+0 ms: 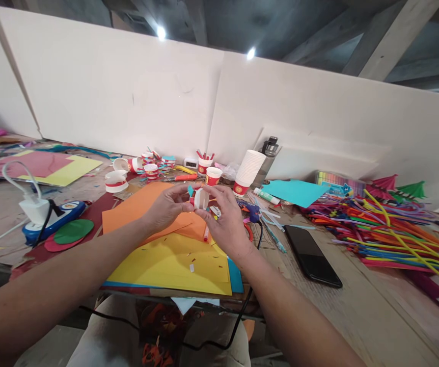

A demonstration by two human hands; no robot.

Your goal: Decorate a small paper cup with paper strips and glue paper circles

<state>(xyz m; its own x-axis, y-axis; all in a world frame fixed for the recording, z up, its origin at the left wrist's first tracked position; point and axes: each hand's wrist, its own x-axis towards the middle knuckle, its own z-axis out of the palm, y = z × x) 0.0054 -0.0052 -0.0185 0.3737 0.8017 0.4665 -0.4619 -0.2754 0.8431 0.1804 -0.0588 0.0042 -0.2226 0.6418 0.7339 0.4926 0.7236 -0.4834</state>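
Note:
Between both hands, above the orange paper (128, 216), is a small cut-down paper cup (201, 199) with a white round face, a red side and a bit of blue paper. It is tilted on its side. My left hand (168, 205) pinches its left edge, near the blue bit. The fingers and thumb of my right hand (225, 216) close around its right edge. Below the hands lies a stack of yellow sheets (166, 265) dotted with small scraps. A red marker cap or pen (206, 234) rests by my right hand.
Behind stand cut cup pieces (116, 182), a red paper cup (214, 176) and a tall cup stack (250, 171) beside a bottle (267, 163). Right are a glue gun (252, 210), a phone (311, 256) and pipe cleaners (391, 234). A blue power strip (57, 221) sits left.

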